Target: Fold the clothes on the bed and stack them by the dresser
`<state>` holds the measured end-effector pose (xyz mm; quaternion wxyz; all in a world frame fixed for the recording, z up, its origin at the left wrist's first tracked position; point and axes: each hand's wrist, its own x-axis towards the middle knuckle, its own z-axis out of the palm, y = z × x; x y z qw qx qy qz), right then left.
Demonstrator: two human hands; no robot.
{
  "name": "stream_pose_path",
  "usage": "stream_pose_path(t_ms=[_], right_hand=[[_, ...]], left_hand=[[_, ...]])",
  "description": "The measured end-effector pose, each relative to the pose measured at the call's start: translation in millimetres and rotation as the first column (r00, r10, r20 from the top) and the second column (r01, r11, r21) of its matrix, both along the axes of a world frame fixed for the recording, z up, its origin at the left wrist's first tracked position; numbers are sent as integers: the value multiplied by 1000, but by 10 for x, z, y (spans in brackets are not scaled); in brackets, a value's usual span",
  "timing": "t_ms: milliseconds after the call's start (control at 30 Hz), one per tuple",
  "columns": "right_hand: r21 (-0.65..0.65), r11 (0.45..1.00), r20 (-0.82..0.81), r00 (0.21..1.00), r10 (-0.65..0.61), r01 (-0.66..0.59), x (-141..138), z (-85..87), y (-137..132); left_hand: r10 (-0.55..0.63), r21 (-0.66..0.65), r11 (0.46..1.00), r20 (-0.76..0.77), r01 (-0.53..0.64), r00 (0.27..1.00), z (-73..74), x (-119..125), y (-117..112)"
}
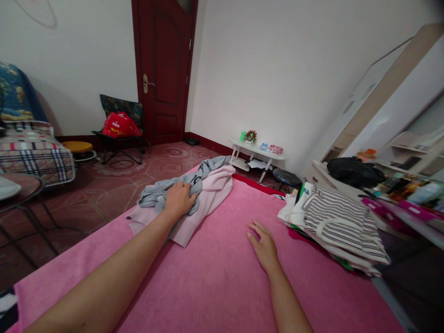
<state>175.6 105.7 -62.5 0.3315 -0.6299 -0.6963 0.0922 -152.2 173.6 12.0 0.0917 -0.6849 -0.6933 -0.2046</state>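
My left hand (179, 198) reaches far out over a pink bed cover (215, 277) and closes on a grey garment (163, 189) that lies on top of a pale pink garment (208, 199) near the bed's far left edge. My right hand (264, 245) rests flat on the pink cover, fingers stretched out, holding nothing. To its right lies a pile of folded clothes topped by a black-and-white striped garment (342, 222).
A dark red door (163, 69) stands at the back. A folding chair with a red bag (120, 125), a small white table (256, 152), a round stool (286, 176), a plaid-covered seat (34, 152) and a cluttered white shelf (398, 185) surround the bed.
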Motion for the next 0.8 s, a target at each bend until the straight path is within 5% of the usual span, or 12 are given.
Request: stream_pose_path(t_ms=[600, 700, 800], right_hand=[[47, 999, -91, 996, 13, -9, 14, -34, 4], [43, 999, -182, 983, 25, -17, -1, -34, 15], [31, 999, -440, 898, -21, 39, -136, 192, -53]], left_hand=[[1, 20, 1000, -23, -1, 1000, -9, -7, 5], [4, 20, 1000, -18, -3, 1000, -12, -6, 5], [13, 12, 1000, -7, -13, 1000, -15, 4, -3]])
